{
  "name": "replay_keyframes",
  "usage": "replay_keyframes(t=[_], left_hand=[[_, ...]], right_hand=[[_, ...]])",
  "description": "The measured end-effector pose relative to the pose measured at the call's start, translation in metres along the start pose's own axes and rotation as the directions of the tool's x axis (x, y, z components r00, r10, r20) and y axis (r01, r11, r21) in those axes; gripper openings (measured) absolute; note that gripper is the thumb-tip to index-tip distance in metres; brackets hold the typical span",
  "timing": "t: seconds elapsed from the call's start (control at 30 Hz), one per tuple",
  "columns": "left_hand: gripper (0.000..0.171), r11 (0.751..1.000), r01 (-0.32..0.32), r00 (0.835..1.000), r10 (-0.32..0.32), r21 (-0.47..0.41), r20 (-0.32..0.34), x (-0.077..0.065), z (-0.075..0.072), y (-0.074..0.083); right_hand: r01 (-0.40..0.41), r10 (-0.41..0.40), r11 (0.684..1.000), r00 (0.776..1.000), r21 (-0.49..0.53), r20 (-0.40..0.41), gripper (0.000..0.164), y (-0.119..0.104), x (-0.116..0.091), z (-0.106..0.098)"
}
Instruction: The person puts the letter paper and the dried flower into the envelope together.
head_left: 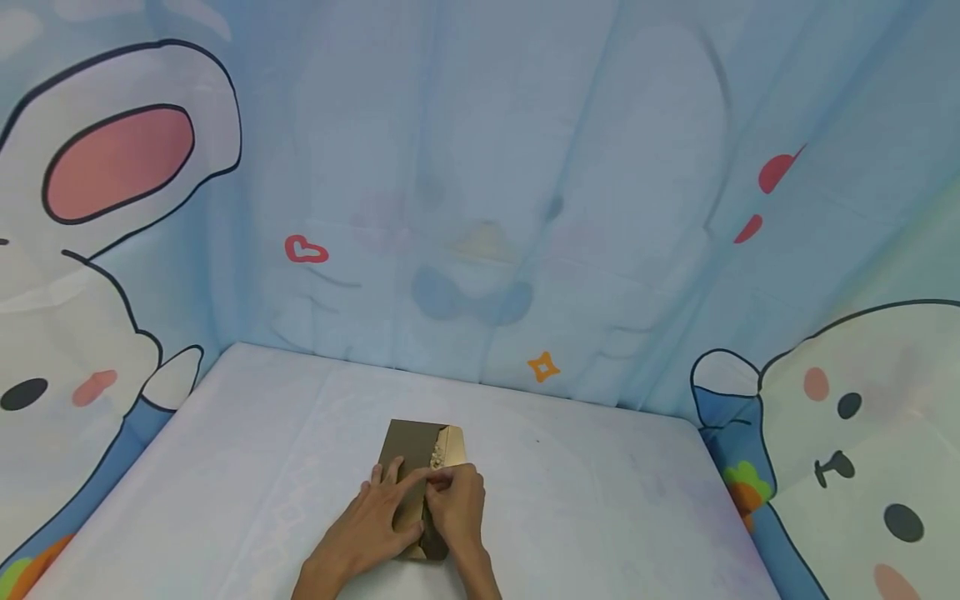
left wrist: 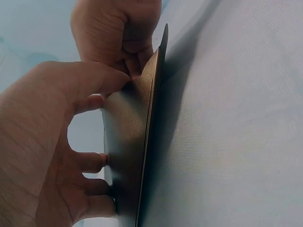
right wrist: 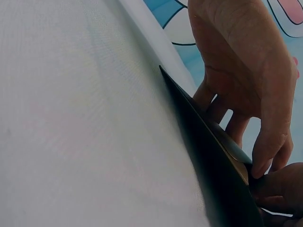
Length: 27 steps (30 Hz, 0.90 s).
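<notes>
A flat brown and gold envelope [head_left: 411, 437] lies on the white-covered table, its paler gold flap [head_left: 454, 442] folded out along the right side. My left hand [head_left: 366, 523] rests on it with fingers spread, fingertips touching the paper in the left wrist view. Curled fingers of my right hand [head_left: 459, 504] pinch the flap's edge close to the left index fingertip. Seen from the right wrist, the envelope [left wrist: 128, 123] is thin and slightly raised at one edge, and the right fingertips are partly hidden.
The white tablecloth [head_left: 585, 492] spreads around the envelope. Behind it hangs a light blue curtain [head_left: 480, 167] printed with cartoon animals, a heart and a star. More cartoon figures are printed on the cloth at both sides.
</notes>
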State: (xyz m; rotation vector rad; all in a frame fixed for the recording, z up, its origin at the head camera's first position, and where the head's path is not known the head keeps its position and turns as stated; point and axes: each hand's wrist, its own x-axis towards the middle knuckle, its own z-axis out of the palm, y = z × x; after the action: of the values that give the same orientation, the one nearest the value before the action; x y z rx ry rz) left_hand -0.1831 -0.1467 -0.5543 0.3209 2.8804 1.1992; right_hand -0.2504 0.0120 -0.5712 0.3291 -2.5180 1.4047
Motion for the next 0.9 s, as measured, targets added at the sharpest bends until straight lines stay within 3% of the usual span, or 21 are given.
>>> replay_keyframes(t=[0.17, 0.33, 0.43, 0.57, 0.73, 0.9], left_hand=[[0.069, 1.000, 0.001, 1.000, -0.001, -0.004, 0.003, 0.001, 0.002, 0.000], [0.070, 1.000, 0.000, 1.000, 0.000, 0.011, -0.007, 0.001, 0.001, 0.001], [0.070, 1.000, 0.000, 1.000, 0.000, 0.011, -0.010, 0.001, 0.001, 0.001], [0.070, 1.000, 0.002, 1.000, -0.002, -0.011, 0.005, 0.001, 0.002, 0.001], [0.070, 1.000, -0.003, 1.000, 0.003, 0.007, 0.006, 0.002, 0.004, 0.000], [0.072, 0.999, -0.032, 0.999, 0.032, 0.036, -0.006, 0.000, 0.000, -0.002]], right_hand=[[0.025, -0.025, 0.999, 0.999, 0.024, 0.031, 0.006, 0.005, 0.000, -0.007], [-0.106, 0.104, 0.994, 0.991, 0.016, 0.087, 0.020, 0.001, 0.005, -0.015], [-0.117, 0.116, 0.993, 0.986, 0.005, 0.116, 0.028, 0.001, 0.007, -0.015], [-0.063, 0.064, 0.998, 0.992, -0.012, 0.106, 0.030, 0.012, 0.010, -0.006], [0.015, -0.010, 0.998, 0.997, -0.055, 0.073, 0.029, 0.040, 0.016, 0.011], [0.023, -0.020, 0.999, 0.997, -0.047, 0.075, 0.023, 0.018, 0.014, -0.008]])
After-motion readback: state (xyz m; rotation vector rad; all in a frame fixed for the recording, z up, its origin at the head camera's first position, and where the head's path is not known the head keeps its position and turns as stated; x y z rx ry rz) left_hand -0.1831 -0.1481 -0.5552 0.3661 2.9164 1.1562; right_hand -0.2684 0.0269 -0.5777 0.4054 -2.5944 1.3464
